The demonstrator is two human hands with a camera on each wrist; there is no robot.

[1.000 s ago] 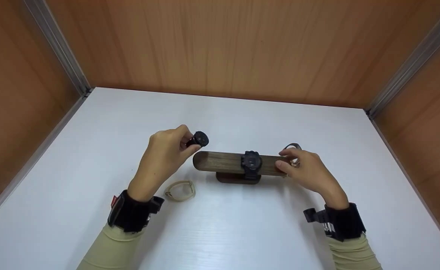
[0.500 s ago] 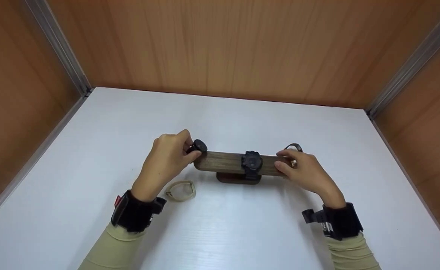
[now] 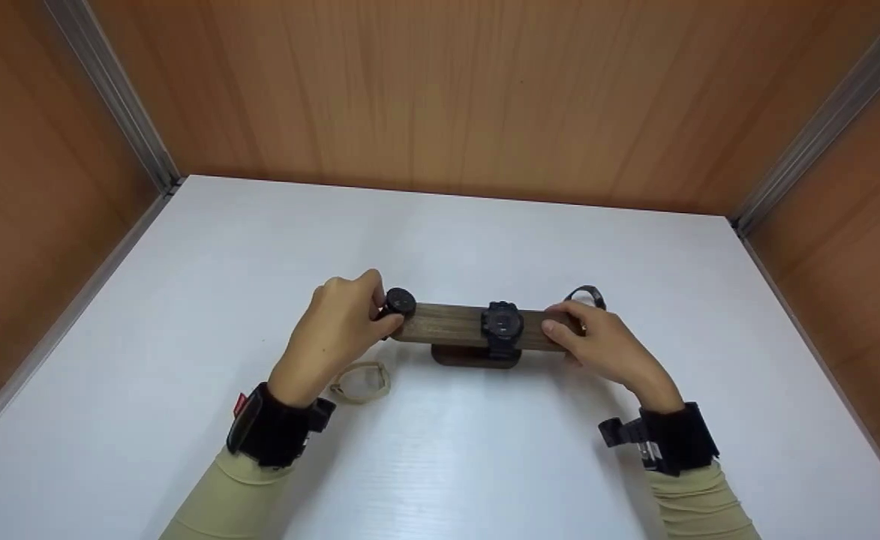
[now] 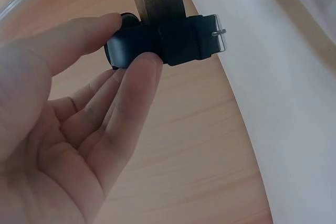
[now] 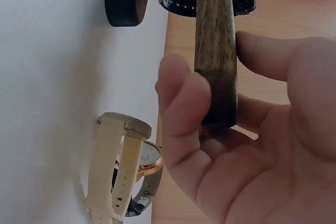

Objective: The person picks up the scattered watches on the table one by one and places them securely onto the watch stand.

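- Hands sit at either end of the wooden bar (image 3: 455, 325) of a watch stand on the white table (image 3: 184, 300); I read the bar as level on its dark round base (image 3: 476, 356).
- My left hand (image 3: 338, 326) pinches a black watch (image 3: 398, 304) between thumb and fingertips (image 4: 144, 69) at the bar's left end; in the left wrist view its buckled strap (image 4: 191, 43) loops around that end.
- My right hand (image 3: 605, 349) grasps the bar's right end, thumb on one face and curled fingers (image 5: 184, 103) on the other.
- A second black watch (image 3: 502, 324) is strapped around the middle of the bar.
- Just behind the right hand lie a cream-strapped watch (image 5: 118, 169) and a rose-gold-cased one (image 5: 148, 158), touching each other.
- A beige band (image 3: 361, 381) lies on the table near my left wrist, apart from the stand.
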